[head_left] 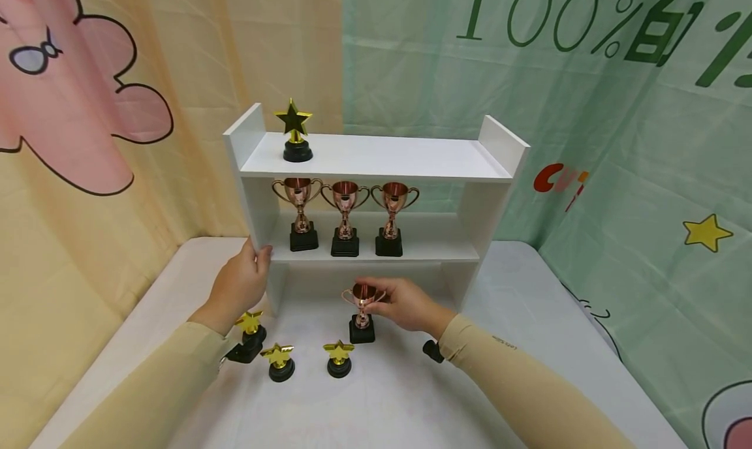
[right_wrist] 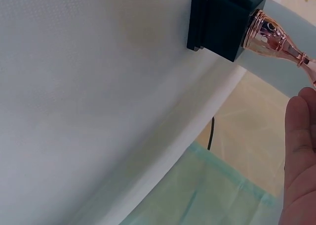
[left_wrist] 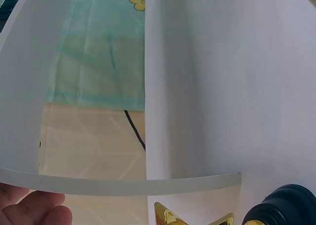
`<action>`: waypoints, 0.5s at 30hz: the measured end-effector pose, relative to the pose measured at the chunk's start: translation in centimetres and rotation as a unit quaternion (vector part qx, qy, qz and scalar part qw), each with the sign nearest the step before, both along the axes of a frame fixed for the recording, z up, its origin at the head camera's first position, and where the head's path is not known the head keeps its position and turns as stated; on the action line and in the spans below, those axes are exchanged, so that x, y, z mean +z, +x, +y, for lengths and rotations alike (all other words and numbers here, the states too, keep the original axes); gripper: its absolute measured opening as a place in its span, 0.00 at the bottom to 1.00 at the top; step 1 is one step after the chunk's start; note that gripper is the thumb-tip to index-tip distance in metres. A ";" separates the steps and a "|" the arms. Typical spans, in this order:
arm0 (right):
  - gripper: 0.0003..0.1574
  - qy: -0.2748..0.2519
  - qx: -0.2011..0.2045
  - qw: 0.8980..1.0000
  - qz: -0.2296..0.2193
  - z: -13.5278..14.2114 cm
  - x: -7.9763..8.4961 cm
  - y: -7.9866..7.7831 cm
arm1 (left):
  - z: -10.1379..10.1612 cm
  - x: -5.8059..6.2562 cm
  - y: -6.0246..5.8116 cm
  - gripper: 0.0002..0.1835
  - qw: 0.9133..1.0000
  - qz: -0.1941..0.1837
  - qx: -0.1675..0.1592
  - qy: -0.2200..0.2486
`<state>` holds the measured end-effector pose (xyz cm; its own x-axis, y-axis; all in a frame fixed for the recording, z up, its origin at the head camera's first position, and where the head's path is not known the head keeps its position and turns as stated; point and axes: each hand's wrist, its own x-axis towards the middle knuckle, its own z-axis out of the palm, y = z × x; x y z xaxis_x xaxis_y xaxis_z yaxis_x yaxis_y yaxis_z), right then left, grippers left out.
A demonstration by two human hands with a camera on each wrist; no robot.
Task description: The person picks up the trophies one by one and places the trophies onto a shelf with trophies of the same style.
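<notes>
My right hand (head_left: 405, 303) holds a rose-gold trophy cup (head_left: 361, 332) by its bowl, fingers at the rim and thumb lower down. The cup is upright in front of the shelf's bottom opening; its square black base (right_wrist: 224, 24) shows in the right wrist view. My left hand (head_left: 239, 280) grips the left side panel of the white shelf (head_left: 376, 156), thumb at the front edge. In the left wrist view its curled fingers (left_wrist: 42, 207) lie against the panel's outer face. Three similar trophy cups (head_left: 344, 243) stand in a row on the middle shelf.
A gold star trophy (head_left: 297, 150) stands on the top shelf's left. On the white tablecloth (head_left: 352, 413) are two star trophies (head_left: 281, 369) (head_left: 339, 368) and another star trophy (head_left: 249, 321) by my left wrist. A dark object (head_left: 433, 352) sits under my right wrist. Printed curtains (head_left: 411, 77) hang behind.
</notes>
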<state>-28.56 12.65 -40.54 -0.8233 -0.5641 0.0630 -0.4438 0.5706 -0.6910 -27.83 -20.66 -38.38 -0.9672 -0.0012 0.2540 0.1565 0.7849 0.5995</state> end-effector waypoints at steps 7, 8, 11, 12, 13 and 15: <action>0.34 -0.007 0.013 1.000 0.011 0.2 0.1 0.0 | -0.1 -0.1 0.0 0.37 1.000 -0.001 -0.001 0.003; 0.34 -0.009 0.015 1.000 0.013 0.2 0.1 0.1 | -0.1 -0.1 0.0 0.37 1.000 -0.001 -0.001 0.003; 0.33 -0.013 0.020 0.999 0.023 0.4 0.2 0.3 | -0.1 -0.1 0.0 0.37 1.000 -0.002 -0.002 0.003; 0.33 -0.014 0.021 0.999 0.027 0.4 0.3 0.4 | -0.1 -0.1 0.0 0.37 1.000 -0.002 -0.002 0.002; 0.33 -0.016 0.024 0.999 0.034 0.5 0.3 0.5 | -0.1 -0.1 0.0 0.37 1.000 -0.001 -0.002 0.003; 0.33 -0.017 0.027 0.999 0.043 0.7 0.5 0.7 | -0.1 0.0 -0.1 0.37 1.000 0.000 -0.003 0.002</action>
